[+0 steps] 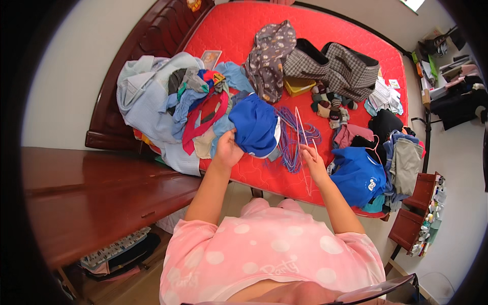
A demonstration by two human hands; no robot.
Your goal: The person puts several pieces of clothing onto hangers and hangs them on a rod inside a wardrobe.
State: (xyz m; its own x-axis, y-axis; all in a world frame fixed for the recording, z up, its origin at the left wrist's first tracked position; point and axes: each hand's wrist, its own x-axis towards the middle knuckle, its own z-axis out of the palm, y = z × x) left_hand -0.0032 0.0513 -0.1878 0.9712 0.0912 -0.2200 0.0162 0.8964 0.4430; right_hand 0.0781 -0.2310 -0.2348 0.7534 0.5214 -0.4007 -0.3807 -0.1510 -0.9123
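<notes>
My left hand (228,149) grips the edge of a blue garment with white trim (254,124), which looks like a pair of shorts. A pink clothes hanger (300,127) is in my right hand (313,159), turned nearly edge-on to me. Between and beyond my hands, a bundle of purple and blue hangers (290,150) lies on the red mattress (225,32). To the right of my right hand, a blue top (358,173) with a small white print lies on a pile, and a pink hanger (375,146) pokes out at its neck.
Loose clothes and a pale blue quilt (148,103) heap up at left. Farther back are two houndstooth storage bags (347,68), a patterned grey garment (272,57), a yellow basket (299,87) and rolled socks (331,105). A dark wooden cabinet (110,190) borders the near left.
</notes>
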